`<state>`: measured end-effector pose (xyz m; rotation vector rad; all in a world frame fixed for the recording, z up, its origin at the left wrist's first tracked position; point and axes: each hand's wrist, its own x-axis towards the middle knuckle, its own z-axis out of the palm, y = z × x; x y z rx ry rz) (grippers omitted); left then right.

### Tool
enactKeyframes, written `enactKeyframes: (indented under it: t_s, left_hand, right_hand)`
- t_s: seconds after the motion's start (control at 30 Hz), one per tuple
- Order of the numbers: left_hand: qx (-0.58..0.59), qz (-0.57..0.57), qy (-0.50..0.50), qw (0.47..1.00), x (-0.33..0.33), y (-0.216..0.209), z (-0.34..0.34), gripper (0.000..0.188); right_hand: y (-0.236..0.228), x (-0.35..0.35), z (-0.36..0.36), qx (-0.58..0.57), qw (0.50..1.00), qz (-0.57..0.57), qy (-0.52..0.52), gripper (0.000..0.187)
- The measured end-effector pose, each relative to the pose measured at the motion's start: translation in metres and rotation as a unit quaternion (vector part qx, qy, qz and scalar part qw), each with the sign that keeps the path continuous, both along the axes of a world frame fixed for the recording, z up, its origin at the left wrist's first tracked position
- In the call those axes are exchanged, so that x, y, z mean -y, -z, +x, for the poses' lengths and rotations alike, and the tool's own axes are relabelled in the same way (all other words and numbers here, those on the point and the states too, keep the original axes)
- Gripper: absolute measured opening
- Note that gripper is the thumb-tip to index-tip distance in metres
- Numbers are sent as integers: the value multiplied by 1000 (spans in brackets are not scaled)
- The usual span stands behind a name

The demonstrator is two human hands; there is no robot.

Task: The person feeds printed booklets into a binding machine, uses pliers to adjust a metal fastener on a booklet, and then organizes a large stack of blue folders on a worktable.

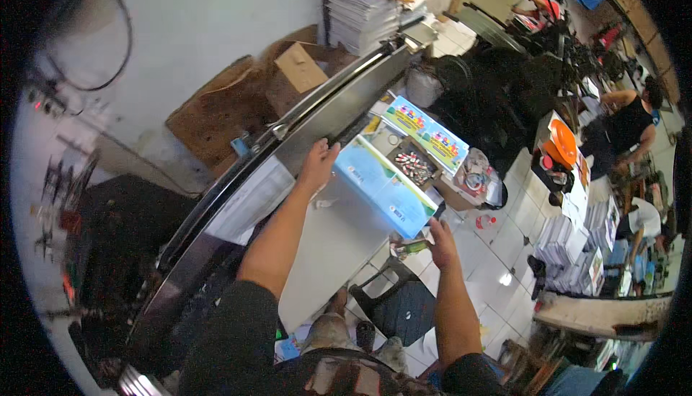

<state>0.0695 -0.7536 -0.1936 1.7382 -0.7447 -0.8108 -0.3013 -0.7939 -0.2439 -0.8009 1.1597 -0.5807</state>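
A light-blue printed sheet (386,188) is stretched between my two hands, over a grey-white tabletop (324,252). My left hand (317,167) grips its left end, fingers partly hidden by blur. Its lower right corner is in my right hand (443,245), thumb along the edge. Just beyond the sheet lies a second colourful printed sheet (428,134), yellow and blue. Between the two sheets shows an open box (413,165) full of small red-and-white pieces.
A long metal-edged machine or bench rail (288,126) runs along my left. A black stool (396,306) stands below the table. Paper stacks (566,252) and an orange basin (563,144) are at right, near other people working. Cardboard boxes (299,68) lean at the wall.
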Motion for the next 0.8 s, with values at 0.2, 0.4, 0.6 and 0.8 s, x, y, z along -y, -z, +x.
enactKeyframes:
  t_s: [0.2, 0.4, 0.6, 0.8]
  left_hand:
    - [106, -74, -160, 979, -287, -16, -90, 34]
    - [204, 55, -390, 896, -560, -65, -263, 32]
    - [263, 123, -699, 654, -715, -139, -402, 28]
    - [364, 295, -818, 334, -841, -178, -470, 37]
  right_hand:
    - [52, -81, -114, -195, 966, -88, -147, 59]
    - [137, -174, -205, -316, 782, 68, -533, 42]
    - [100, -237, -96, -330, 501, -55, -798, 41]
    - [67, -306, 14, -252, 289, -205, -900, 41]
